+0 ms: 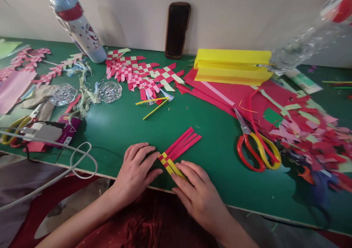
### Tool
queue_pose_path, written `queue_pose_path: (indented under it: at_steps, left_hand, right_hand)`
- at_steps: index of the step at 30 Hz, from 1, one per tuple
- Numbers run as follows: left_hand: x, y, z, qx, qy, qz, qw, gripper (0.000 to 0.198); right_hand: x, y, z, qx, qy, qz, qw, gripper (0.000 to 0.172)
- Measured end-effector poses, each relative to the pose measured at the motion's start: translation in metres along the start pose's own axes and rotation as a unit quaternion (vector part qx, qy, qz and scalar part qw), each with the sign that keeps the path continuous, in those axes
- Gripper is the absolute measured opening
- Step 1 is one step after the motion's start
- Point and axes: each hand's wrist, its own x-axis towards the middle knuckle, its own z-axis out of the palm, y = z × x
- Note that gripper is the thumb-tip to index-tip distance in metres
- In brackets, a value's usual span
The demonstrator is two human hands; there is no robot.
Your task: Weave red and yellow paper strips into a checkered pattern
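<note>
A small piece of woven paper strips (166, 160) lies on the green table, its red strips (184, 143) fanning to the upper right and its yellow ones running to the lower right. My left hand (139, 167) presses the left corner of the weave with its fingertips, the thumb below it. Over the yellow ends lies my right hand (195, 189), its fingers holding them against the table; part of them is hidden beneath. Two loose yellow strips (154, 103) are farther back. Scissors (245, 130) with red and yellow handles lie to the right.
Finished checkered weaves (137, 70) lie behind, near a flask (82, 31) and a phone (177, 29) leaning on the wall. Folded yellow paper (233, 70) rests on red sheets. Paper scraps (310, 119) and a plastic bottle (305, 44) occupy the right; cables (82, 156) cross the left edge.
</note>
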Motion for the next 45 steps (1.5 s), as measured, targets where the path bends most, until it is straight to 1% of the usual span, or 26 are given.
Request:
queue_pose_path:
  at_steps: [5,9,14,15,17,19,20,22,25,27,28,30,32,36,40,45]
  left_hand:
    - [0.015,0.012,0.005,0.027,0.003,-0.057,0.998,0.043]
    - [0.019,0.015,0.007,0.031,-0.004,-0.070,0.997,0.044]
    - [0.017,0.012,0.010,0.018,0.006,-0.083,0.996,0.045]
    - [0.017,0.011,0.009,0.013,0.005,-0.079,0.997,0.044]
    - [0.016,0.007,0.006,0.001,0.001,-0.063,0.998,0.034]
    - [0.014,0.002,0.001,-0.012,0.003,-0.033,0.999,0.021]
    - [0.013,-0.001,-0.002,-0.016,0.008,-0.010,1.000,0.018]
    - [0.010,-0.006,-0.007,-0.018,0.016,0.051,0.998,0.022]
    - [0.007,-0.013,-0.010,-0.016,0.005,0.147,0.989,0.030]
    - [0.008,-0.014,-0.011,-0.014,-0.009,0.187,0.982,0.031]
    - [0.009,-0.014,-0.010,-0.014,-0.013,0.196,0.980,0.029]
    - [0.015,-0.012,-0.009,-0.020,-0.016,0.192,0.981,0.022]
    - [0.022,-0.007,-0.005,-0.036,-0.018,0.168,0.985,0.015]
    - [0.034,0.000,0.003,-0.061,-0.032,0.140,0.988,0.013]
    - [0.038,0.001,0.005,-0.061,-0.052,0.134,0.988,0.013]
    - [0.043,0.000,-0.001,-0.058,-0.096,0.143,0.983,0.011]
  right_hand:
    - [0.000,-0.001,-0.001,-0.019,0.003,-0.010,1.000,0.031]
    - [-0.001,0.000,-0.001,-0.032,-0.009,-0.019,0.999,0.030]
    - [-0.003,0.000,-0.001,-0.038,-0.008,-0.019,0.999,0.029]
    - [-0.003,0.000,-0.002,-0.038,-0.006,-0.019,0.999,0.029]
    - [-0.003,0.000,-0.003,-0.040,-0.005,-0.019,0.999,0.027]
    - [-0.003,0.003,-0.005,-0.046,0.000,-0.019,0.999,0.026]
    - [-0.004,0.004,-0.006,-0.052,0.004,-0.020,0.998,0.026]
    - [-0.006,0.008,-0.009,-0.068,0.009,-0.020,0.997,0.029]
    - [-0.008,0.015,-0.014,-0.083,0.010,-0.019,0.996,0.033]
    - [-0.009,0.019,-0.016,-0.087,0.016,-0.018,0.996,0.033]
    - [-0.009,0.021,-0.017,-0.089,0.021,-0.015,0.996,0.032]
    - [-0.009,0.023,-0.018,-0.093,0.033,-0.006,0.995,0.028]
    - [-0.008,0.023,-0.018,-0.092,0.043,0.010,0.995,0.022]
    - [-0.006,0.020,-0.015,-0.077,0.061,0.046,0.994,0.011]
    - [-0.004,0.018,-0.012,-0.067,0.072,0.073,0.992,0.010]
    - [0.000,0.018,-0.011,-0.056,0.067,0.079,0.993,0.011]
